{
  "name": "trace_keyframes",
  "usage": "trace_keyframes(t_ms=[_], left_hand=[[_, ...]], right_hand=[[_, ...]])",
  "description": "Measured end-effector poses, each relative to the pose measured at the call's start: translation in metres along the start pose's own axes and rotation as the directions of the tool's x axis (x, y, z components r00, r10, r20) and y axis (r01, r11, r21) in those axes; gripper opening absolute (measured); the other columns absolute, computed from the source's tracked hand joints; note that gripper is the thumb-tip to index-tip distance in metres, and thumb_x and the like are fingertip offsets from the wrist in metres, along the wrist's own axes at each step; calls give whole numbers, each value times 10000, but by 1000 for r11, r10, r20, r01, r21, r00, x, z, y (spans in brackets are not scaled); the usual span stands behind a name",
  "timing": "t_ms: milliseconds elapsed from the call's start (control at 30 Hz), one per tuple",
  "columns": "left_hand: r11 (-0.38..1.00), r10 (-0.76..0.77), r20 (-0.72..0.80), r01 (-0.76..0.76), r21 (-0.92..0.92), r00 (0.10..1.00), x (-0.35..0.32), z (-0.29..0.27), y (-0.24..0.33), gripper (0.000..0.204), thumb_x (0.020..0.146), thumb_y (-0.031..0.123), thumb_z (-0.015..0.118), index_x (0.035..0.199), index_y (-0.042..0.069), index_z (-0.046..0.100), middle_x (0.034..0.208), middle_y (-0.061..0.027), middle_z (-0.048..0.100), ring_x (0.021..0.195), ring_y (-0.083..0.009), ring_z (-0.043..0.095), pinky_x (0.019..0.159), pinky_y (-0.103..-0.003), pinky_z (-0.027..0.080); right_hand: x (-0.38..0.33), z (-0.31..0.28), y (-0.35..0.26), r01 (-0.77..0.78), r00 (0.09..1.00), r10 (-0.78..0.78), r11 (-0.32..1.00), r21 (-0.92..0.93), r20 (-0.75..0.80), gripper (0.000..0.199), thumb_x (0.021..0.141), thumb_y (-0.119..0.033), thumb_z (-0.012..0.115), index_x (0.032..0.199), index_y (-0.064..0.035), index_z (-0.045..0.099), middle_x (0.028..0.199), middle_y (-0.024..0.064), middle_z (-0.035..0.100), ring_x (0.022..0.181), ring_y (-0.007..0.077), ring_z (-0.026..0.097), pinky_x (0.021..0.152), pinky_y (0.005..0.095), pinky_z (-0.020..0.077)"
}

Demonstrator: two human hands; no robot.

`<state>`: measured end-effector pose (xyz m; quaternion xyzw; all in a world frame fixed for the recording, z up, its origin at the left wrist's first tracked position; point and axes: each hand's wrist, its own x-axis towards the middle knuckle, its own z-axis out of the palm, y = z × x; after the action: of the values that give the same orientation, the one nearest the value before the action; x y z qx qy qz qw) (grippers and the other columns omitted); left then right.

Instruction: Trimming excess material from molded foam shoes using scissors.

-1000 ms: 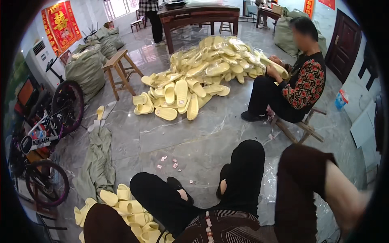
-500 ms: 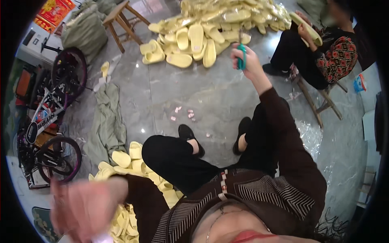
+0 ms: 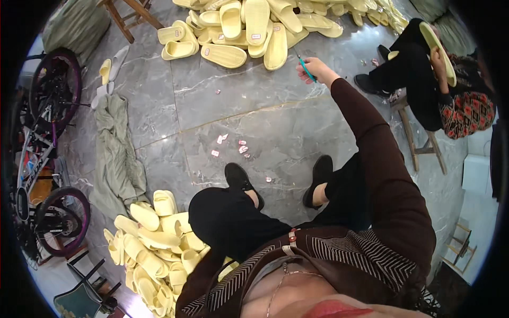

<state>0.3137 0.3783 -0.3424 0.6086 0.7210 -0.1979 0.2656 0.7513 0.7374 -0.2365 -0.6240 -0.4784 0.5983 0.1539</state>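
grey marbled floor (image 3: 254,119), pale-veined and glossy
a wooden stool (image 3: 117,22) stands far left, a green-backed chair (image 3: 77,299) nearer; off to the right, a second wooden stool (image 3: 409,135)

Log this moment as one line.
right hand: holds scissors | left hand: out of view | ahead: slipper pile | near left: second pile | floor: pink scraps | co-worker: holds slipper

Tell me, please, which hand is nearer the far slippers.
Right: the right hand is outstretched near the far slippers; the left hand is out of view, its sleeve beside the near slippers.
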Motion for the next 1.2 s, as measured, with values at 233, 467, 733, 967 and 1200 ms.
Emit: trace_keyframes(t_ms=[233,467,733,967,1200], left_hand=[[983,-29,-13,26,-183,1000,91,0,33,239,840,244,423,801,46,551,714,-131,542,620,-265,511,525,-346,389],[947,-58,32,65,-315,998,137,22,44,234,835,247,433,799,48,550,709,-120,544,613,-249,508,521,-341,390],[930,-122,10,117,-349,993,147,-29,39,230,830,251,444,797,49,549,703,-107,546,604,-232,506,517,-336,391],[913,-202,-13,183,-364,979,139,-54,33,226,825,254,454,795,50,548,697,-96,548,597,-216,503,513,-331,392],[867,-183,-53,135,-480,982,154,-49,56,223,820,257,463,794,52,547,692,-85,550,589,-200,501,509,-327,393]], right_hand=[[122,-11,-32,-27,985,-12,975,-222,-173,220,711,-211,640,792,-20,566,666,72,586,525,169,567,426,321,471],[192,-19,-38,-40,914,-131,913,-406,-385,354,648,-281,688,788,30,590,692,123,608,577,219,603,446,351,491],[241,-6,68,-25,678,-349,869,-494,-647,365,638,-245,722,867,7,590,734,124,603,665,229,588,571,350,473],[237,79,67,5,839,153,957,289,-521,151,673,-73,693,718,-1,568,635,75,564,515,161,510,434,313,383],[237,37,56,226,698,-88,969,102,-711,182,681,-100,649,781,4,539,703,110,590,579,222,565,502,359,434]])
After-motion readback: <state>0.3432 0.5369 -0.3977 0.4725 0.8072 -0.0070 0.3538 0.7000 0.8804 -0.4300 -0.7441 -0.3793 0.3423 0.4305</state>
